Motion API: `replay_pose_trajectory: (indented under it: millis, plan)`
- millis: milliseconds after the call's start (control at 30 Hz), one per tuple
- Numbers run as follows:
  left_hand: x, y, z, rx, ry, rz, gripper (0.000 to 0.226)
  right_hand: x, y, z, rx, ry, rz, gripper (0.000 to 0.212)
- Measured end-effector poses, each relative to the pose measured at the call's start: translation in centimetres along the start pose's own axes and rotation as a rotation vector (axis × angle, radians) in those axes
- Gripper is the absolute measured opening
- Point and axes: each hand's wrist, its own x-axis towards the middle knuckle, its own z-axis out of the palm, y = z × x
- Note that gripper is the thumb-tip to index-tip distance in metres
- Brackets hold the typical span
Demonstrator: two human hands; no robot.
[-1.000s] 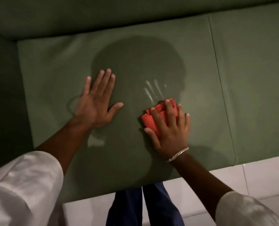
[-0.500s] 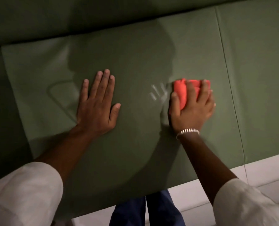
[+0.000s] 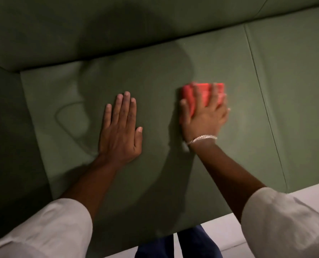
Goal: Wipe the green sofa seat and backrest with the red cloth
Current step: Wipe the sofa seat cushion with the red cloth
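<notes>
The person leans over the seat [image 3: 220,164] of the green sofa with both hands down on it. The left hand [image 3: 120,131] lies flat with fingers nearly together and thumb out toward three o'clock, holding nothing — most likely a prop that carries the body's weight, and it may also keep the cushion from shifting under the rubbing. At about three o'clock from it, a short way apart, the right hand [image 3: 204,113] presses palm-down on the cloth [image 3: 201,92], a folded red pad. Its fingers are spread across the pad, and the red shows past the fingertips toward twelve o'clock. Spreading the fingers like this puts even pressure over the whole fold, so more of it meets the cover. The hand and pad are blurred, which suggests a stroke in progress; its direction cannot be read.

The backrest [image 3: 117,34] rises at twelve o'clock, and neither hand touches it. A seam [image 3: 263,101] splits the seat at three o'clock of the pad. The work seems to be at the seat stage.
</notes>
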Motion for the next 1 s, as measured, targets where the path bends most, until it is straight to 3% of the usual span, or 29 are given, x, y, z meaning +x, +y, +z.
replay_pose_trajectory:
  millis: [100, 167, 233, 333, 367, 400, 500, 567, 700, 767, 900, 1000]
  plan:
    - [0.0, 0.0, -0.1, -0.025, 0.003, -0.032, 0.079, -5.9, 1.0, 0.6, -0.061, -0.124, -0.655, 0.054]
    - [0.0, 0.2, -0.2, -0.013, 0.000, -0.039, 0.079, -7.2, 3.2, 0.2, -0.082, -0.157, -0.859, 0.051]
    - [0.0, 0.3, -0.2, -0.008, -0.011, -0.051, 0.078, -5.4, 4.4, 0.0, -0.104, -0.119, -0.731, 0.050]
    - [0.1, 0.7, -0.5, -0.006, -0.037, -0.079, 0.077, -0.2, 3.6, -0.9, -0.011, -0.067, -0.146, 0.050]
    - [0.1, 1.0, -0.5, -0.004, -0.049, -0.096, 0.076, 0.8, 3.1, -1.1, 0.024, -0.060, -0.050, 0.050]
    - [0.4, 1.4, -0.7, 0.006, -0.057, -0.123, 0.076, 1.3, 3.0, -1.3, 0.027, -0.067, -0.079, 0.051]
    - [1.2, 3.5, -0.9, 0.031, -0.080, -0.260, 0.077, 0.1, 5.5, -1.3, -0.068, -0.121, -0.624, 0.053]
    - [2.0, 5.8, -1.0, 0.022, -0.098, -0.336, 0.081, 0.3, 8.8, -1.9, -0.090, -0.134, -0.714, 0.053]
    - [4.6, 13.0, -0.5, 0.052, -0.140, -0.304, 0.083, 3.4, 16.6, -4.2, -0.066, -0.092, -0.279, 0.053]
    - [6.9, 17.3, 0.0, 0.059, -0.152, -0.248, 0.083, 5.1, 21.0, -5.3, -0.058, -0.081, -0.191, 0.053]
    - [12.3, 26.2, 1.0, 0.042, -0.155, -0.129, 0.084, 8.7, 29.5, -7.5, -0.086, -0.075, -0.248, 0.053]
    - [16.6, 32.7, 1.9, 0.041, -0.140, -0.034, 0.085, 12.6, 36.2, -9.3, -0.037, 0.022, 0.119, 0.054]
